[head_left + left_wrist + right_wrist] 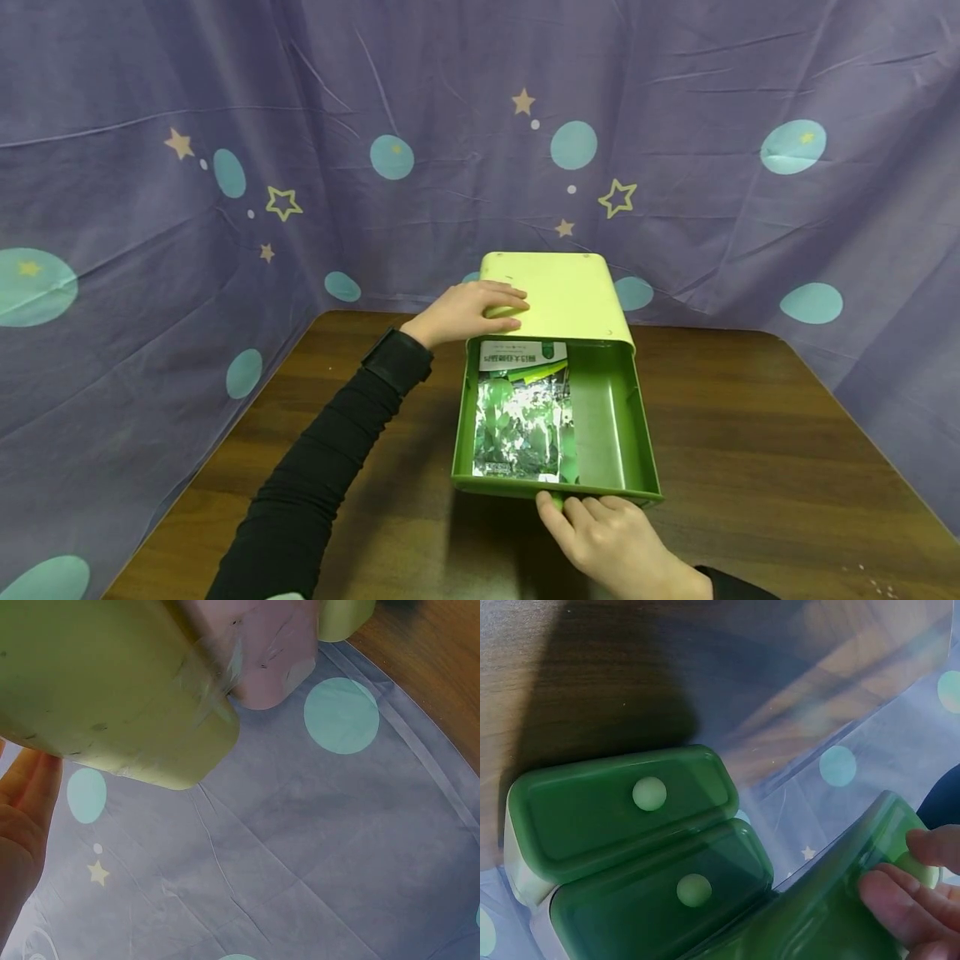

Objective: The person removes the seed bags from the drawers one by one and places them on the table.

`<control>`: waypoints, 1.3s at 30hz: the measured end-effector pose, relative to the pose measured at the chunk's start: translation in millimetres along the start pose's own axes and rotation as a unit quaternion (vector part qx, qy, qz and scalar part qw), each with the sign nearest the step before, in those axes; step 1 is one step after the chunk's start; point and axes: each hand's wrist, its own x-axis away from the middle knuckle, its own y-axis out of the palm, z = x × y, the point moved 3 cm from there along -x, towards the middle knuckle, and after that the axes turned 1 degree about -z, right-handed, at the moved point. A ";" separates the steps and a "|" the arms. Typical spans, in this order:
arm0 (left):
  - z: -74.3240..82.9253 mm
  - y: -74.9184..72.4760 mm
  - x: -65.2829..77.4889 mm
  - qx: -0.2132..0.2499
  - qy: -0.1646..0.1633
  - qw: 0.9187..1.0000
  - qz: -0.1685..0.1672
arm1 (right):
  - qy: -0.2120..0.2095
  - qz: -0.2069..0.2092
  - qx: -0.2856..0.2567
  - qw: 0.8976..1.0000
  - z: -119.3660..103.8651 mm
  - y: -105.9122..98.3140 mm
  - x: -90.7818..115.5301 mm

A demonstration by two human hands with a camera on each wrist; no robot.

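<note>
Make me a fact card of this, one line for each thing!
Left hand: resting on a pale yellow-green cabinet
Right hand: holding a round pale-green knob
Pulled out: green plastic drawer
Inside: shiny silver-and-green packet, on the left
Shut: two green drawers with round knobs
Table: brown wood
Behind: purple starry cloth

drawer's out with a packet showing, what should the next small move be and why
Probably ease the right hand off the knob and reach for the packet: the drawer stands well out, the packet lies in plain sight inside, and the left hand rests on the cabinet, where it could steady it.
</note>
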 end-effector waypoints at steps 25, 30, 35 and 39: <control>-0.8 -3.8 1.6 -0.007 0.001 1.000 0.007 | 0.396 -0.259 -0.356 0.806 127.0 -10.7 -46.4; -0.4 -2.1 0.2 -0.005 0.007 1.000 0.006 | 0.491 -0.343 -0.498 0.627 128.4 1.5 -32.6; 0.1 -1.1 0.7 -0.003 0.005 1.000 0.003 | 0.545 -0.351 -0.588 0.484 125.6 7.0 -25.5; 0.7 1.4 1.9 0.002 0.001 1.000 -0.002 | 0.584 -0.340 -0.596 0.434 123.6 18.1 -23.3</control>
